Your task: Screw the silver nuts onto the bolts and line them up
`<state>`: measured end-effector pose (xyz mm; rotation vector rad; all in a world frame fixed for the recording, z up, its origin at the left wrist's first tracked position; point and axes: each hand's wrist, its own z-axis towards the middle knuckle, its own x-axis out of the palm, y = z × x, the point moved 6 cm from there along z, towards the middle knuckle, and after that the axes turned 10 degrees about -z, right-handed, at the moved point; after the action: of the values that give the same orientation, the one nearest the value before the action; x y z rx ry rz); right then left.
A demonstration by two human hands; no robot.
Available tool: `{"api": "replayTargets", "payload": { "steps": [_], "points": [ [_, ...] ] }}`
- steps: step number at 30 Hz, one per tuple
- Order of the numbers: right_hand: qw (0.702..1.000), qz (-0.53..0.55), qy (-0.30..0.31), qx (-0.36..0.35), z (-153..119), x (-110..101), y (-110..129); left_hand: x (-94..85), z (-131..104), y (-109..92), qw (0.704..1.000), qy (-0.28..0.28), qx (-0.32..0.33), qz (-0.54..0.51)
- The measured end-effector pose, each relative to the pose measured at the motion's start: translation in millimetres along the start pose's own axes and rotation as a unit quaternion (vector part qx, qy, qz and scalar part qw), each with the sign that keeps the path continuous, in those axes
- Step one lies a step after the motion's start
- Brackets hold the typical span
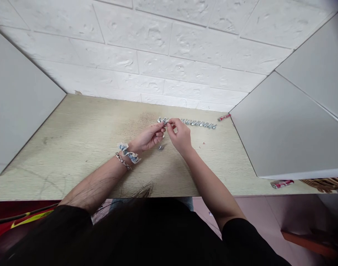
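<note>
A row of several small silvery metal pieces [200,123] runs along the back of the pale wooden table [97,122], partly hidden behind my hands. My left hand [152,136] has its thumb and fingers pinched on a small metal piece [165,123]. Close against it, my right hand [180,135] is closed in a pinch at the same piece; whether its fingertips hold a separate part is too small to tell. One more metal piece [161,147] lies on the table just below my hands. A scrunchie and a chain bracelet circle my left wrist.
A red battery [223,117] lies near the back right corner, and another [282,184] at the front right edge beside brown woven material [324,183]. Grey panels [293,129] flank both sides; a white brick-pattern wall [158,66] stands behind.
</note>
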<state>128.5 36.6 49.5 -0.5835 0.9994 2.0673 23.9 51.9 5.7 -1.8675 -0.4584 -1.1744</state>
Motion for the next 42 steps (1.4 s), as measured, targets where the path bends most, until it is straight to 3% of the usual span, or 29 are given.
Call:
{"api": "replayTargets", "payload": {
  "steps": [8,19,42],
  "points": [
    [0.998,-0.032,-0.018,-0.046,1,-3,5,-0.1,-1,0,1.0,-0.006,0.003,0.003],
    [0.999,0.0,-0.029,-0.035,2,-7,6,-2.6,1,2,1.0,0.004,0.002,0.014],
    [0.999,-0.014,0.043,-0.016,3,7,-1,-1.5,-1,0,0.998,-0.032,0.018,0.047]
  ]
}}
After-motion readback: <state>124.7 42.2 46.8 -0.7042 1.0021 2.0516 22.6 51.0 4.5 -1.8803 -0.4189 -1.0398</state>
